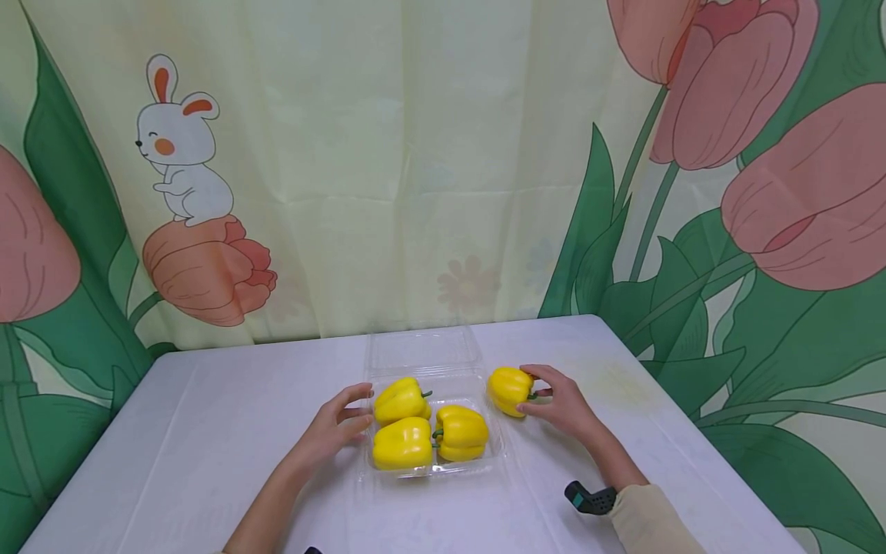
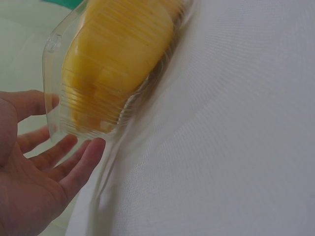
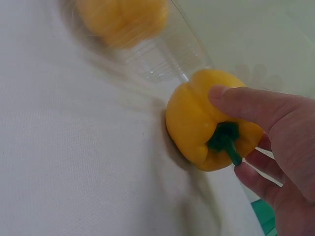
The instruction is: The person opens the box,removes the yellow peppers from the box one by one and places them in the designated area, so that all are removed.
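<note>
A clear plastic clamshell box (image 1: 493, 462) lies with its lid (image 1: 424, 350) folded back on the table. Three yellow bell peppers are inside: one at the back left (image 1: 400, 400), one at the front left (image 1: 403, 444) and one on the right (image 1: 461, 432). Just right of the box, my right hand (image 1: 562, 404) holds another yellow bell pepper (image 3: 197, 123) between thumb and fingers, its green stem (image 3: 229, 142) facing the palm. My left hand (image 1: 332, 431) is at the box's left side, fingers spread and relaxed at the rim (image 2: 49, 88); whether they touch it is hard to tell.
A white cloth covers the table (image 1: 208, 462). Behind it hangs a curtain (image 1: 332, 192) printed with tulips and a rabbit. A black strap device (image 1: 590, 498) sits at my right wrist, near the beige sleeve (image 1: 651, 519).
</note>
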`<state>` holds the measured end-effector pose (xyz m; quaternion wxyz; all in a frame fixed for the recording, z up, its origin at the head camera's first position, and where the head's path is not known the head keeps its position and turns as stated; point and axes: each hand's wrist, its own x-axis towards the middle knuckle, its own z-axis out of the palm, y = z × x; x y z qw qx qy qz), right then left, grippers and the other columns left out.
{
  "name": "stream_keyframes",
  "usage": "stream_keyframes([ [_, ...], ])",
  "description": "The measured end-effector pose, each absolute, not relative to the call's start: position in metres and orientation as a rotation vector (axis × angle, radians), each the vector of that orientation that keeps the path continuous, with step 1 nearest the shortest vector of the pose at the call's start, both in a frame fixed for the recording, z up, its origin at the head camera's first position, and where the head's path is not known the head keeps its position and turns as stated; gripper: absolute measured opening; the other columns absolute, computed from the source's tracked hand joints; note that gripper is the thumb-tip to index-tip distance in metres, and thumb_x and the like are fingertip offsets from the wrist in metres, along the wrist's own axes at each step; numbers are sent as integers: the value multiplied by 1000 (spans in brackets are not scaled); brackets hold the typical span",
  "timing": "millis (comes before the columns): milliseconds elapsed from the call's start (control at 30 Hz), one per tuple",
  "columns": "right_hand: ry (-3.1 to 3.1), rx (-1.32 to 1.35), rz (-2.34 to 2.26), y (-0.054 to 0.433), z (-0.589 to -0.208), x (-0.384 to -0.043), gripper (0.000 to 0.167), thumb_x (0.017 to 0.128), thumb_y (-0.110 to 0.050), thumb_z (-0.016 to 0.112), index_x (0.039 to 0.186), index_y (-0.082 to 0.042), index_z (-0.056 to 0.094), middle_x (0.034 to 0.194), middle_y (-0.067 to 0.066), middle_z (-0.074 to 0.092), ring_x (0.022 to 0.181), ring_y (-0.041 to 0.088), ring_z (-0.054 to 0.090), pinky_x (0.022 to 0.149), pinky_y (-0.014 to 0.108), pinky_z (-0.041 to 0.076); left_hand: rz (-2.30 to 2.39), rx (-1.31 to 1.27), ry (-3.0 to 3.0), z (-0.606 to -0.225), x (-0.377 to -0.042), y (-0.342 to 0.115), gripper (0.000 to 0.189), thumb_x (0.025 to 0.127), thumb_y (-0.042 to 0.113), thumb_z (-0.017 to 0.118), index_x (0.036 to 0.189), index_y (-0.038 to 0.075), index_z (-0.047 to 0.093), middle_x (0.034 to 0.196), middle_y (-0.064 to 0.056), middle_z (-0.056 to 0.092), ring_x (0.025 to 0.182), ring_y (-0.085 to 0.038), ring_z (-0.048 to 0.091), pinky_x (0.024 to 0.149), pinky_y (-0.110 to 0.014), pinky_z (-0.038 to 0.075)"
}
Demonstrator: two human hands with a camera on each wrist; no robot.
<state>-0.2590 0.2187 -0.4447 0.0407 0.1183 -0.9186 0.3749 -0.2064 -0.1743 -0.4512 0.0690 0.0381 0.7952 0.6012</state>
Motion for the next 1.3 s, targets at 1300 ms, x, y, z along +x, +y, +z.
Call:
stream_keyframes([
  [1300,-2780,335,1204,221,-439,-254,66,79,-25,80,137,-13,51,142,12,51,124,35,50,96,46,53,1808,76,2407,-451,-205,-173,55,93,21,63,143,17,43,147,-9,45,123,-29,54,86,-39,58],
])
